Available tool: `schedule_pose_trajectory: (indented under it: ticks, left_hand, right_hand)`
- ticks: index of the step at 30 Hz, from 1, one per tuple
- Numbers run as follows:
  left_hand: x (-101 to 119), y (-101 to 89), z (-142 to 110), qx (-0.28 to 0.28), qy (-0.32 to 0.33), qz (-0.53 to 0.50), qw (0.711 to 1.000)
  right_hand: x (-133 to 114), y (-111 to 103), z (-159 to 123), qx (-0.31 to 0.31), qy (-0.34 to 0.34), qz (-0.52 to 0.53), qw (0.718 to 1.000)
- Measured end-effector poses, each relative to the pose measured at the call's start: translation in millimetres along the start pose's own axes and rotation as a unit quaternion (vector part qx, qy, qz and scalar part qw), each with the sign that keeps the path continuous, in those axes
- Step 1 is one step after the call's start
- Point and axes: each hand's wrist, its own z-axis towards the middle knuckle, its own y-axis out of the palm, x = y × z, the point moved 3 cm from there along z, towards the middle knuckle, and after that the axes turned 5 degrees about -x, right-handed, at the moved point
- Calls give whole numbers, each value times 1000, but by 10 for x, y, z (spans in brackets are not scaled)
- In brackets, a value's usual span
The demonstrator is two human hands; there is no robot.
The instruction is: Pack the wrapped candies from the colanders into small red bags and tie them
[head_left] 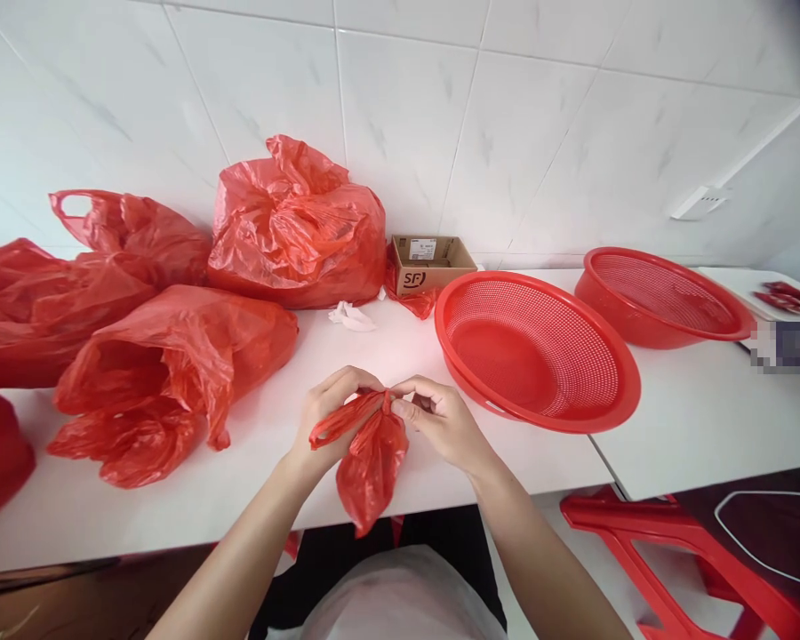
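Observation:
A small red plastic bag (373, 467) hangs between my two hands, gathered at its neck, at the near edge of the white table (433, 471). My left hand (330, 413) has its fingers closed on the neck from the left, and a loop of the bag lies across that hand. From the right, my right hand (440, 418) pinches the same gathered part between thumb and forefinger. What the bag contains, if anything, I cannot make out. Close to my right hand stands a red perforated basket (500, 364), tilted.
Several red plastic bags, one large and full (300, 236) and one open-mouthed (193, 347), stand left and back. A cardboard box (433, 262) and crumpled white tissue (351, 317) lie behind. Another red basket (660, 284) is at right; a red stool (680, 542) stands below.

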Motion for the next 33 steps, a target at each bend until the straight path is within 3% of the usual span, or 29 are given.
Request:
schedule_pose_trajectory:
  ticks: [5, 8, 16, 21, 25, 33]
  left_hand:
    - [6, -107, 54, -104, 29, -14, 994]
    - [-5, -148, 52, -134, 28, -35, 990]
    - [-99, -95, 25, -142, -45, -91, 985]
    - [-107, -99, 78, -157, -63, -90, 981]
    - [-114, -158, 138, -161, -60, -122, 978]
    - [-323, -395, 305, -124, -8, -63, 990]
  right_hand:
    - [-92, -21, 5, -22, 12, -21, 999]
    - [-134, 7, 2, -55, 14, -16, 998]
    - [-112, -8, 100, -37, 10, 20, 999]
    - [-139, -37, 157, -87, 26, 53, 995]
    - [-211, -26, 175, -117, 20, 53, 992]
    - [-159, -13, 83, -84, -3, -16, 996]
